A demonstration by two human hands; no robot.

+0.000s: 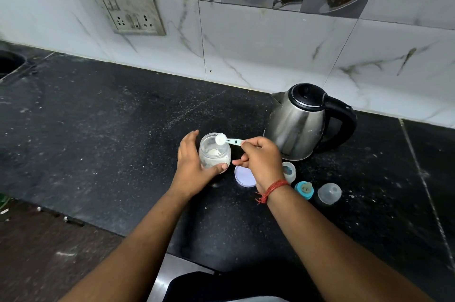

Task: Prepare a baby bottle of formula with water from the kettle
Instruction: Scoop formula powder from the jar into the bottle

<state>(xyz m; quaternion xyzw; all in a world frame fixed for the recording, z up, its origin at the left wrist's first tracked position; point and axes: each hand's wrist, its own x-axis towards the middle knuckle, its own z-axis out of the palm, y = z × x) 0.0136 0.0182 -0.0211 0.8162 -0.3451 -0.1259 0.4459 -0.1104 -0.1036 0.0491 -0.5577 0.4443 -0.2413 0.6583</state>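
Note:
A clear jar point(214, 152) of white formula powder stands open on the black counter, and my left hand point(194, 166) wraps around its left side. My right hand point(262, 160) pinches the handle of a small pale-blue scoop point(225, 139), whose bowl, full of white powder, hovers over the jar's mouth. A steel kettle point(299, 123) with black lid and handle stands just right of the jar. Behind my right wrist sits the baby bottle point(288, 171), partly hidden. Its teal nipple ring point(304, 189) and clear dome cap point(329, 193) lie beside it.
The jar's round white lid point(242, 177) lies flat under my right hand. The black counter point(110, 141) stretches left toward a sink edge point(9, 63). A socket plate point(129, 10) is on the tiled wall. The counter's front edge drops off at the lower left.

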